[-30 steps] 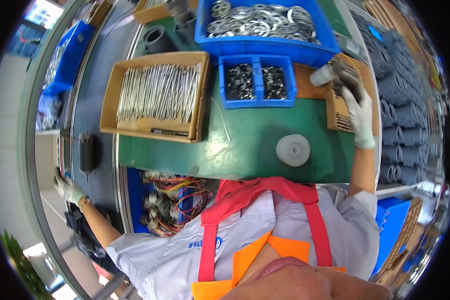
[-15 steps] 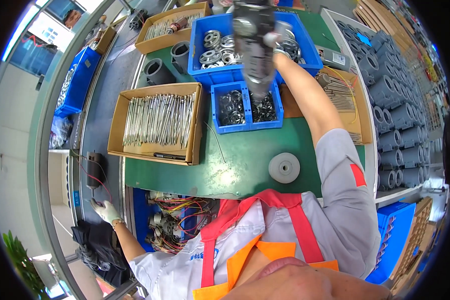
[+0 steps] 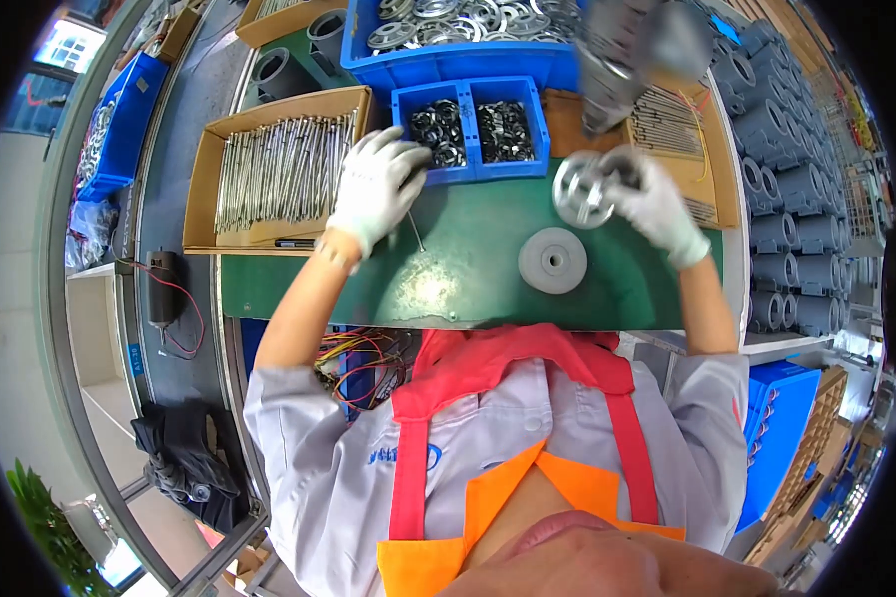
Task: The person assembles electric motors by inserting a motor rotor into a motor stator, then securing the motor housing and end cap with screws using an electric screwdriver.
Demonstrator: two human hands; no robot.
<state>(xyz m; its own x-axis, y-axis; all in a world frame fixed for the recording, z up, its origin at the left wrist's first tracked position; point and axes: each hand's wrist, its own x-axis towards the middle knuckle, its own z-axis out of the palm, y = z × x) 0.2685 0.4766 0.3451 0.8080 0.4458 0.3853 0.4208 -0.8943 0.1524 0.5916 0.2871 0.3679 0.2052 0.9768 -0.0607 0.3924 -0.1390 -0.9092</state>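
Observation:
My right hand (image 3: pixel 657 204), in a white glove, grips a round silver metal end cover (image 3: pixel 579 191) by its right side, above the green bench. The cover is slightly blurred. Just below and left of it lies a grey round block (image 3: pixel 554 261) with a centre hole. My left hand (image 3: pixel 373 189), also gloved, hovers between the carton of long metal rods (image 3: pixel 197 189) and the pair of small blue bins (image 3: pixel 468 174). Its fingers are bent, with thumb and fingers apart and a dark patch at the fingertips. Nothing held is discernible there.
A hanging power tool (image 3: pixel 607 75) blurs at the upper right. The large blue bin (image 3: pixel 468 72) holds several metal covers. A thin rod (image 3: pixel 417 231) lies on the green bench (image 3: pixel 338 298). A dark motor (image 3: pixel 162 289) with wires rests on the left conveyor. Grey housings (image 3: pixel 796 229) fill the right rack.
My left hand has come from the motor on the conveyor to above the bench. My right hand has drawn back from the large bin with a metal cover. The view has shifted.

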